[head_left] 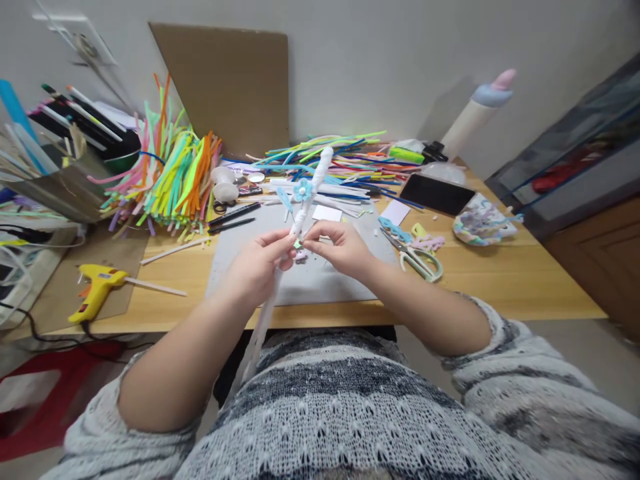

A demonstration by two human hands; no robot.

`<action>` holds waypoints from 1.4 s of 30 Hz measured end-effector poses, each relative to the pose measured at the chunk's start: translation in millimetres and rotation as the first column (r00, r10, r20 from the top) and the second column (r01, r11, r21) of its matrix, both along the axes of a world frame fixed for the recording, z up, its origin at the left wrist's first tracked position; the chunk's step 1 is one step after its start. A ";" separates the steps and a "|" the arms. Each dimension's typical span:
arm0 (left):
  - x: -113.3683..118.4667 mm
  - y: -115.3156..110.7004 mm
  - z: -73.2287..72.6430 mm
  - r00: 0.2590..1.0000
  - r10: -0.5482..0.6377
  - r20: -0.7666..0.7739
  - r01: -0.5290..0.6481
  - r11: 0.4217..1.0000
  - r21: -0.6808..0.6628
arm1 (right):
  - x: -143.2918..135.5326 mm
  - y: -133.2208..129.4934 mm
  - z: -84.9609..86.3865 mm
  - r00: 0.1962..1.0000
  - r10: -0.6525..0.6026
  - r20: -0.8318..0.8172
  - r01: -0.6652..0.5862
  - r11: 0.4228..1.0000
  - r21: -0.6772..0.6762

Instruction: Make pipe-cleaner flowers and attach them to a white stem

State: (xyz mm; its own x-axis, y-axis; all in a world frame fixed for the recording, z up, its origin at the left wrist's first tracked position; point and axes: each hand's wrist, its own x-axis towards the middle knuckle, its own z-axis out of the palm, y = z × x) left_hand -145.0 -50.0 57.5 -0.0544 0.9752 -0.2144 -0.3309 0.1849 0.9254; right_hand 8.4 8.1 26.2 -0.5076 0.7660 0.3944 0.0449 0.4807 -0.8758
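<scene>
My left hand [260, 263] is closed around a white fuzzy-wrapped stick [320, 175], which tilts up and away to the right. A light blue flower [303, 191] with a pale centre sits on the stick, and a blue leaf-like piece [285, 199] sticks out at its left. Below my left hand a long pale strip [260, 333] hangs toward my lap. My right hand [345, 248] has thumb and index finger pinched together close beside the stick. A small green piece [299, 244] shows between the hands; whether the right fingertips hold it is unclear.
A grey mat [330, 287] lies under the hands. Scissors [417, 259], a phone [437, 193] and a woven pastel piece [477, 227] lie to the right. At left are a yellow glue gun [100, 290], black pens [235, 217] and bundled pipe cleaners [175, 180]. Loose pipe cleaners [345, 150] lie behind.
</scene>
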 end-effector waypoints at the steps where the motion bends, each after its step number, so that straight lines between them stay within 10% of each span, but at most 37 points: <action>1: -0.2 2.6 -2.9 1.000 0.005 0.000 -0.005 1.000 0.000 | -1.1 1.4 -4.2 1.000 -0.022 0.012 0.021 0.999 0.042; 13: -5.8 46.6 -22.2 0.995 0.103 0.006 -0.103 0.993 0.051 | 3.7 8.8 -31.3 0.924 -0.187 0.334 0.046 0.921 0.388; 19: -25.1 52.4 -37.0 0.989 0.146 0.014 -0.145 0.988 -0.046 | 59.2 53.1 -15.6 0.787 -0.505 0.355 0.474 0.863 0.177; 25: -44.5 60.1 -48.9 0.974 0.223 0.042 -0.222 0.974 -0.040 | 84.6 71.4 -24.9 0.699 -0.619 0.358 0.602 0.780 0.172; 34: -39.6 56.5 -51.0 0.960 0.280 -0.015 -0.280 0.960 -0.005 | 25.9 57.1 -43.5 0.831 -0.232 0.506 0.149 0.968 0.200; 42: -26.3 51.9 -64.2 0.970 0.234 -0.064 -0.239 0.967 -0.085 | -0.2 76.0 -43.1 0.588 -0.275 0.761 0.093 0.957 0.273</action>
State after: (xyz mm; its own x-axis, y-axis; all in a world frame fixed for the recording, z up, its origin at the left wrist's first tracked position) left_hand -171.4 1.8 -6.7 -0.2951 0.9097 -0.2922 -0.3263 0.1914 0.9257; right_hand 8.2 84.1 -16.9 -0.5439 0.8373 0.0552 0.7750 0.5265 -0.3496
